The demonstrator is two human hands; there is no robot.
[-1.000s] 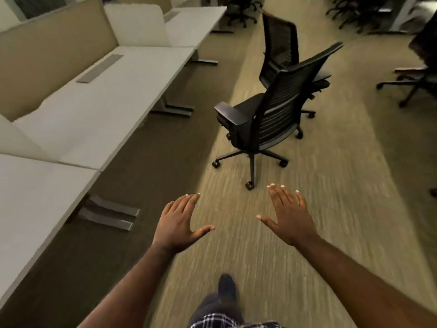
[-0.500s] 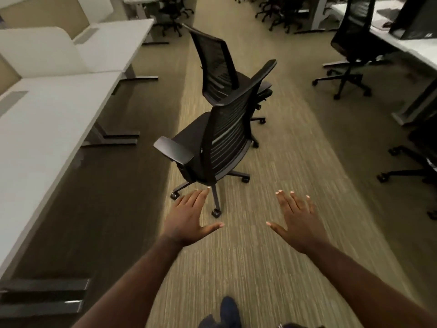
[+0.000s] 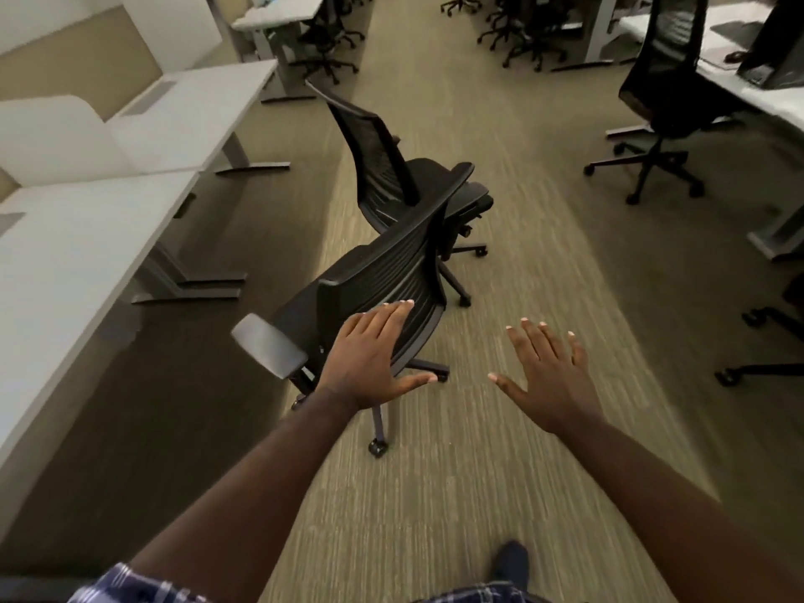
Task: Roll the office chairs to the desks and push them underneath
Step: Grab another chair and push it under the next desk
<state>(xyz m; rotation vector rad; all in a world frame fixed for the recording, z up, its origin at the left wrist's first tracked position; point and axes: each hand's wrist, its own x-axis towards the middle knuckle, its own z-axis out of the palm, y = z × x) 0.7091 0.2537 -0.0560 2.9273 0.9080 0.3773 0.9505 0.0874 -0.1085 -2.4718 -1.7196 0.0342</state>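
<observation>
Two black office chairs stand in the carpeted aisle. The near chair (image 3: 391, 272) has its ribbed back toward me and its seat facing the white desks (image 3: 74, 254) on the left. Behind it stands the second chair (image 3: 378, 167) with a mesh back. My left hand (image 3: 370, 363) is stretched out flat, fingers apart, in front of the near chair's back; I cannot tell whether it touches. To the right of that chair my right hand (image 3: 548, 376) hovers over the carpet, fingers spread, holding nothing.
White desks with metal feet (image 3: 191, 293) and low dividers line the left side. On the right, another black chair (image 3: 665, 102) stands at a desk with a monitor (image 3: 778, 50). Chair bases (image 3: 757, 372) show at the right edge. More chairs stand at the far end.
I have walked closer to the two chairs. My left hand has moved from short of the near chair up in front of its back. The right hand stays outstretched and open.
</observation>
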